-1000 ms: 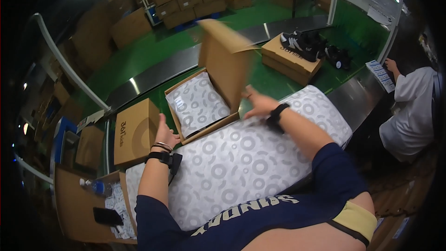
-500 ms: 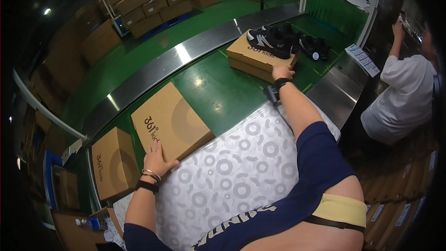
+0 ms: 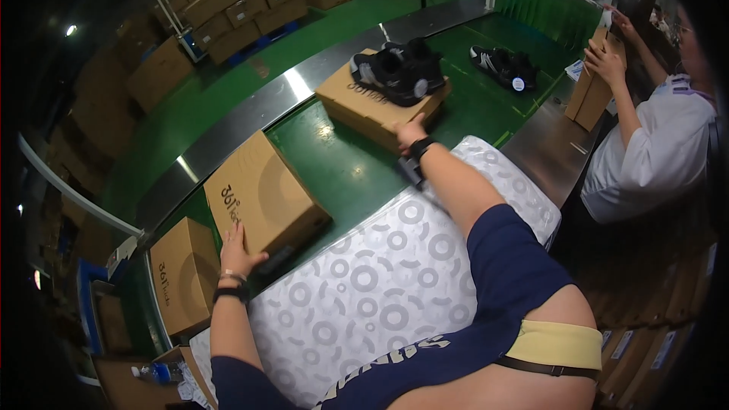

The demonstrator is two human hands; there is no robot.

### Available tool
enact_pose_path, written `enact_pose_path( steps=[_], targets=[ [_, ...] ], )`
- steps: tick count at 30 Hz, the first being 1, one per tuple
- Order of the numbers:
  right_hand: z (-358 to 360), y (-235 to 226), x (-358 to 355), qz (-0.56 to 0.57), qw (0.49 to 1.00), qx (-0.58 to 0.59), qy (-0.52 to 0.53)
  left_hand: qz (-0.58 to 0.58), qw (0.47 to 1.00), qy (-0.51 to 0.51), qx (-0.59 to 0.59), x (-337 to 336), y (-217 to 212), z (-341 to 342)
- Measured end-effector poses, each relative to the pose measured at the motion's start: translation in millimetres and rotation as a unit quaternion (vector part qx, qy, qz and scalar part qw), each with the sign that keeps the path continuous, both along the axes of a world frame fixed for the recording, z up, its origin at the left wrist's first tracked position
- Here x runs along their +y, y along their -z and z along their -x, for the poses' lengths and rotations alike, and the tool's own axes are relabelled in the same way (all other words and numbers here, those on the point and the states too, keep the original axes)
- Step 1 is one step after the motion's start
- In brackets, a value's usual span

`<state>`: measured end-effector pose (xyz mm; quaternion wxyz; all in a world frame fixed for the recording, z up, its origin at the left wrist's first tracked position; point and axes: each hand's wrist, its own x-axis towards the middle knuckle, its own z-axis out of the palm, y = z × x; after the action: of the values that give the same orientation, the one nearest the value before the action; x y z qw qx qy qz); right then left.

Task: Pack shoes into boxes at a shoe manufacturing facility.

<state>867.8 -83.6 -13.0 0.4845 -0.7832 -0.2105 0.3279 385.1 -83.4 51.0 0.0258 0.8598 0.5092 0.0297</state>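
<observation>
My left hand (image 3: 239,255) rests on the near left corner of a closed brown shoe box (image 3: 266,193), fingers spread over the lid and thumb apart along its near side. At the near edge of another closed shoe box (image 3: 357,110), my right hand (image 3: 411,135) has its fingers curled on the cardboard. On that lid stands a pair of black-and-grey sneakers (image 3: 399,76) with a round white sticker. A third brown shoe box (image 3: 182,277) lies left of my left hand. White wrapping paper (image 3: 364,281) with grey rings lies between my arms and the boxes.
More black sneakers (image 3: 501,68) sit on the green work surface further right. A co-worker in a white shirt (image 3: 645,152) holds a brown box (image 3: 591,95) there. A metal ledge (image 3: 296,83) runs along the far side, with stacked cartons (image 3: 247,4) beyond it.
My right hand and the box bearing the sneakers have moved left, closer to the middle box. That middle box and my left hand have shifted slightly left. The co-worker now holds a box.
</observation>
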Motion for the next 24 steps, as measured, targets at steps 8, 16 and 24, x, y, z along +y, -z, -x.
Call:
enact_pose_path(
  steps=[8,16,24],
  targets=[
    [176,-131,-98,-0.337,0.899,-0.178,-0.214,-0.123,0.981,-0.031,-0.149,17,-62,-79],
    [101,-141,-19,-0.115,0.690,-0.572,-0.429,0.043,0.912,0.180,-0.366,54,-67,-156],
    [114,-116,-16,-0.427,0.641,-0.571,-0.284,-0.014,0.945,0.086,-0.316,71,-68,-160]
  ],
)
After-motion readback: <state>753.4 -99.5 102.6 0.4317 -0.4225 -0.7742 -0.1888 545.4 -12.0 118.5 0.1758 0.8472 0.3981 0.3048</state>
